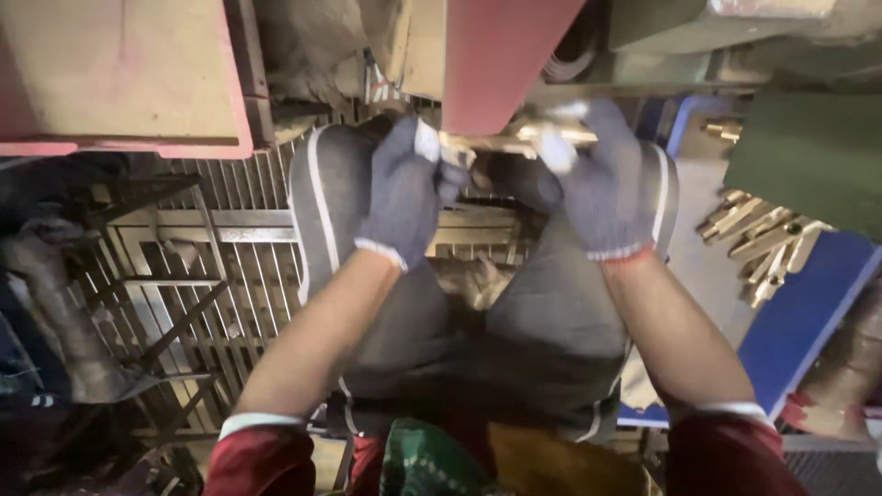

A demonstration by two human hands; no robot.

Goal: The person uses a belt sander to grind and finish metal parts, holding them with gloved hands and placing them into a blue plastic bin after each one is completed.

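Gloved left hand and right hand, both closed on one brass rod; best held level against red belt.

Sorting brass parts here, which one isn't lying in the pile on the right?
The brass part held between both gloved hands, left hand and right hand, under the red machine.
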